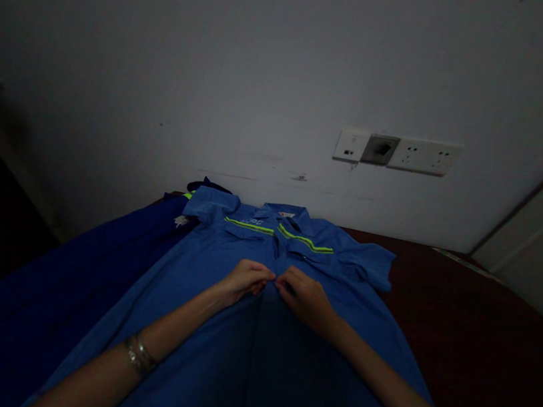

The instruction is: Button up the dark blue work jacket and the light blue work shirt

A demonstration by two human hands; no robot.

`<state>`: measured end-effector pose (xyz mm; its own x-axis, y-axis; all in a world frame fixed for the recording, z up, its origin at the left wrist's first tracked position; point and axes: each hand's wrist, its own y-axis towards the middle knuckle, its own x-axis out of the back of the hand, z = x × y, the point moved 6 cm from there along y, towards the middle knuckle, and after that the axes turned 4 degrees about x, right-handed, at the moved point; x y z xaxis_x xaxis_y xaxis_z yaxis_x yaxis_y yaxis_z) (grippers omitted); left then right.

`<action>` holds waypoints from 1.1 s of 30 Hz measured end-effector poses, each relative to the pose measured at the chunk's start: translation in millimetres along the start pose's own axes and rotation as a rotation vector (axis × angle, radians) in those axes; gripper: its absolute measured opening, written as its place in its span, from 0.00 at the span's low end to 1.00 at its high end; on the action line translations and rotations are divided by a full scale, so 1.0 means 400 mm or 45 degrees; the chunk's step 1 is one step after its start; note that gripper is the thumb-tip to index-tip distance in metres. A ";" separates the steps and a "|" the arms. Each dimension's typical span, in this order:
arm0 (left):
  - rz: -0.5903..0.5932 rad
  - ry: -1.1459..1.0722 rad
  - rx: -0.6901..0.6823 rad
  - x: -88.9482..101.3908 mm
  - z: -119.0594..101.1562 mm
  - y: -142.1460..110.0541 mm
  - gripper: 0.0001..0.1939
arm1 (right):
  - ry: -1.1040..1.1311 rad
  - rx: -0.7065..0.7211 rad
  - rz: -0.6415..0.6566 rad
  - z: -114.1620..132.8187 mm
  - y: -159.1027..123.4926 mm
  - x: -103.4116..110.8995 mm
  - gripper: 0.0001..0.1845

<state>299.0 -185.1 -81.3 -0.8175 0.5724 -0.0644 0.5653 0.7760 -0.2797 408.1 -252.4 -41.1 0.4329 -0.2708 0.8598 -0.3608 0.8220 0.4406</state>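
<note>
A blue short-sleeved work shirt [223,261] lies spread front side up, its collar toward the wall. Yellow-green stripes run across its chest above two flap pockets. At the middle of the front opening, my left hand [246,279] pinches the fabric edge between thumb and fingers. Facing it, my right hand [303,295] pinches the same placket, and the fingertips of both hands nearly touch. Any button between them is too small and dark to make out. Bracelets circle my left wrist.
Darker blue cloth [90,272] with a yellow-green strip lies left of the shirt. A dark reddish-brown table top [465,338] shows at the right. Behind it rises a pale wall [248,79] with a row of sockets [422,157].
</note>
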 end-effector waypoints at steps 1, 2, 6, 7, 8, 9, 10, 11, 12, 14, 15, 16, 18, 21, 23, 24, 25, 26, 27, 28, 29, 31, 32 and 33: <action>-0.009 0.001 0.006 0.000 0.000 -0.001 0.13 | -0.010 -0.008 -0.003 0.000 0.000 -0.001 0.07; -0.017 0.002 0.013 -0.001 0.000 -0.002 0.13 | -0.019 -0.013 -0.005 0.001 0.000 -0.002 0.07; -0.021 0.008 0.013 -0.005 -0.006 -0.006 0.14 | -0.003 -0.043 -0.014 0.000 -0.003 -0.006 0.07; -0.013 0.015 0.003 -0.006 -0.008 -0.006 0.15 | 0.009 -0.054 -0.022 -0.001 -0.004 -0.005 0.06; -0.006 0.030 -0.008 -0.006 -0.012 -0.007 0.15 | 0.021 -0.064 -0.034 -0.003 -0.005 -0.004 0.06; -0.001 0.057 -0.020 -0.005 -0.015 -0.007 0.15 | 0.032 -0.073 -0.050 -0.004 -0.006 -0.002 0.05; 0.004 0.098 -0.029 -0.003 -0.019 -0.007 0.16 | 0.045 -0.078 -0.064 -0.006 -0.005 0.001 0.05; 0.005 0.146 -0.037 -0.001 -0.024 -0.007 0.17 | 0.061 -0.074 -0.073 -0.007 -0.005 0.004 0.05; 0.006 0.192 -0.043 0.002 -0.029 -0.007 0.18 | 0.084 -0.061 -0.077 -0.006 -0.003 0.008 0.06; 0.013 0.244 -0.050 0.008 -0.038 -0.007 0.19 | 0.136 -0.023 -0.086 -0.001 0.000 0.016 0.09; 0.015 0.246 -0.050 0.012 -0.043 -0.007 0.19 | 0.153 -0.013 -0.099 0.003 0.002 0.021 0.09; 0.013 0.238 -0.048 0.015 -0.046 -0.006 0.19 | 0.156 -0.017 -0.118 0.008 0.002 0.027 0.09; -0.010 0.220 -0.047 0.023 -0.053 -0.007 0.18 | 0.102 -0.062 -0.160 0.018 0.002 0.038 0.07; -0.028 0.222 -0.040 0.023 -0.056 -0.010 0.19 | -0.086 -0.139 -0.150 0.039 -0.002 0.037 0.15; -0.002 0.220 -0.037 0.015 -0.056 -0.014 0.19 | -0.213 -0.175 -0.103 0.050 -0.004 0.029 0.17; 0.019 0.220 -0.042 0.009 -0.056 -0.016 0.20 | -0.264 -0.194 -0.082 0.053 -0.004 0.024 0.17; 0.039 0.221 -0.054 0.005 -0.056 -0.018 0.20 | -0.305 -0.216 -0.066 0.053 -0.005 0.022 0.16; 0.059 0.228 -0.071 0.001 -0.057 -0.020 0.20 | -0.335 -0.236 -0.051 0.053 -0.005 0.020 0.15; 0.075 0.243 -0.091 -0.001 -0.058 -0.020 0.20 | -0.356 -0.254 -0.041 0.051 -0.006 0.020 0.14; 0.087 0.267 -0.110 0.000 -0.058 -0.020 0.20 | -0.368 -0.265 -0.033 0.049 -0.006 0.021 0.12; 0.094 0.302 -0.128 0.002 -0.059 -0.019 0.19 | -0.375 -0.273 -0.027 0.047 -0.006 0.023 0.11; 0.082 0.393 -0.150 0.011 -0.059 -0.016 0.16 | -0.382 -0.278 -0.015 0.044 -0.005 0.028 0.09; 0.075 0.439 -0.153 0.017 -0.058 -0.014 0.15 | -0.384 -0.282 -0.009 0.043 -0.004 0.031 0.09; 0.071 0.478 -0.152 0.022 -0.058 -0.013 0.15 | -0.385 -0.289 -0.002 0.040 -0.003 0.034 0.08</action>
<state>291.5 -178.0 -58.2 -0.7008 0.6542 0.2843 0.6345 0.7539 -0.1706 401.3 -265.3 -25.7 0.1579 -0.3799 0.9115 -0.1537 0.9023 0.4027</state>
